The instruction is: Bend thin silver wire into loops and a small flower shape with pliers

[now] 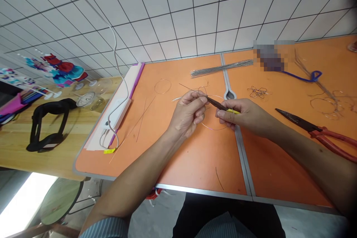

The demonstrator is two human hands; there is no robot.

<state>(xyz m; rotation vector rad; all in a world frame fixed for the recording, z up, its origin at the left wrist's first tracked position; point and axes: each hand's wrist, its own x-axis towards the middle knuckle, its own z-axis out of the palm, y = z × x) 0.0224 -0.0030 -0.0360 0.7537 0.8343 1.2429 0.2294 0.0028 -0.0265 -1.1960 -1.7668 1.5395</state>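
Both hands meet above the middle of the orange table. My right hand (240, 113) is closed round small dark pliers (216, 102) with a yellow handle, their tip pointing left. My left hand (186, 113) pinches a thin wire (187, 87) right by the plier tip; the wire's free end sticks out to the upper left. Fingers hide where the jaws and wire meet. Beneath the hands lies a large thin wire loop (213, 129), partly covered. A smaller wire ring (163, 86) rests on the table to the left.
Large red-handled pliers (315, 130) lie right of my right forearm. A bundle of straight wires (220, 68) sits at the back, with tangled wire (258, 92) nearer. A white power strip (119, 113) with its cord is at left. A metal seam (242, 152) crosses the orange table (178, 167).
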